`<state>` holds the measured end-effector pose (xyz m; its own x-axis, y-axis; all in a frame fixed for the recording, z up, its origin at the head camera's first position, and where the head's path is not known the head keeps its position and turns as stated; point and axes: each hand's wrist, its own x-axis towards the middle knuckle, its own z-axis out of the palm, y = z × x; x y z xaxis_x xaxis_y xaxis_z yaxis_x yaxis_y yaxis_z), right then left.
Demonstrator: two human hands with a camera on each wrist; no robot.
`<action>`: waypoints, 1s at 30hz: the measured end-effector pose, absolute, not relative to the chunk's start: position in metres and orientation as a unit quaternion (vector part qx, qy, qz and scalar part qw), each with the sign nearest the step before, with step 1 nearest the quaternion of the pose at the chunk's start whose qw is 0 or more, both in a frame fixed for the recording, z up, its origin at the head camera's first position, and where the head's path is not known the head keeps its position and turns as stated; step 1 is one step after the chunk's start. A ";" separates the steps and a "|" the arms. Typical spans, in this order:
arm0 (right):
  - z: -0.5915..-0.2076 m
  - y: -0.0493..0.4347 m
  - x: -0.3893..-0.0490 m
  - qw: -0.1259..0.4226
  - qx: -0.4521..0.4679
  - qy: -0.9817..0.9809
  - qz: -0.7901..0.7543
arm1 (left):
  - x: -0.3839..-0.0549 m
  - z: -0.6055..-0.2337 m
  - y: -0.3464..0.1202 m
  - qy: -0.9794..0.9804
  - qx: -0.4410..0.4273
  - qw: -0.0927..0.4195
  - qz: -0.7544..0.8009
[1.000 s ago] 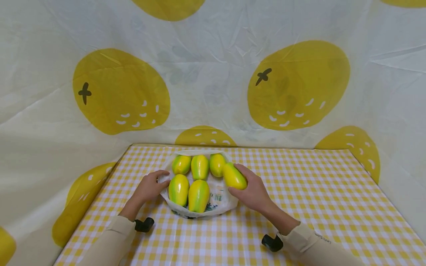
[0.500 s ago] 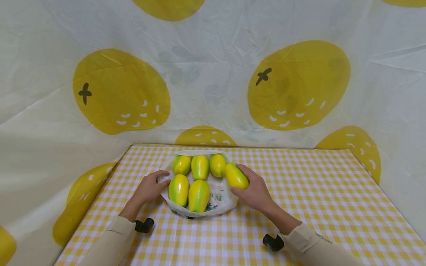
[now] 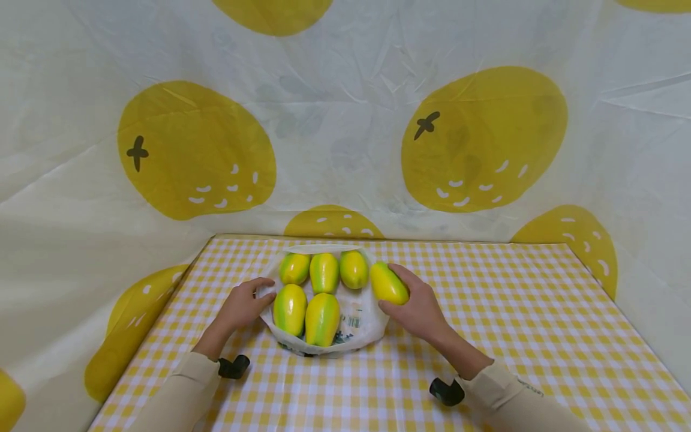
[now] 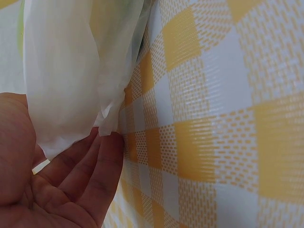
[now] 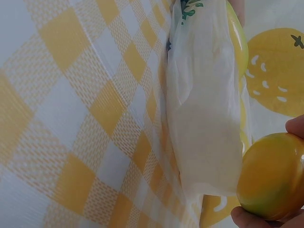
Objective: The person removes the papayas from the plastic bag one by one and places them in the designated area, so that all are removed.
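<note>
In the head view a white plastic bag (image 3: 363,333) lies with its mouth spread upward, and several glossy yellow-green mangoes (image 3: 323,318) sit inside it in two rows. At its left rim my left hand (image 3: 243,303) holds the edge; the left wrist view has the bag's thin side (image 4: 61,71) hanging between thumb and fingers. My right hand (image 3: 418,303) grips another mango (image 3: 388,284) over the bag's right rim. From the right wrist, this mango (image 5: 271,176) appears between thumb and fingers, beside the bag's outer wall (image 5: 204,109).
A yellow-and-white checked tablecloth (image 3: 513,324) covers the table. Behind and at the sides hangs a pale curtain (image 3: 340,144) printed with large yellow fruits. Dark wrist cameras show at the left sleeve (image 3: 178,384) and right sleeve (image 3: 502,390).
My right hand has shifted slightly to the right with its mango, away from the mango at the back right of the bag. My left hand stays at the left rim.
</note>
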<state>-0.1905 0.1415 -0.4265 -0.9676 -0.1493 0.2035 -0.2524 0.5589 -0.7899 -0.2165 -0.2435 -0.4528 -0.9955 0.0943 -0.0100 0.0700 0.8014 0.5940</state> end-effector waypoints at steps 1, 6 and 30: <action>-0.426 0.142 -0.191 0.058 0.113 -0.882 0.454 | -0.216 -0.453 -0.243 0.949 0.044 0.019 0.312; -0.425 0.146 -0.190 0.059 0.111 -0.883 0.453 | -0.217 -0.453 -0.244 0.948 0.047 0.020 0.313; -0.422 0.163 -0.190 0.063 0.093 -0.885 0.451 | -0.217 -0.452 -0.243 0.950 0.043 0.021 0.308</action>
<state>-0.1904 0.1628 -0.4224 -0.9749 -0.1081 0.1947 -0.2210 0.5756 -0.7873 -0.2166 -0.2432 -0.4523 -0.9955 0.0943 -0.0128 0.0688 0.8063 0.5875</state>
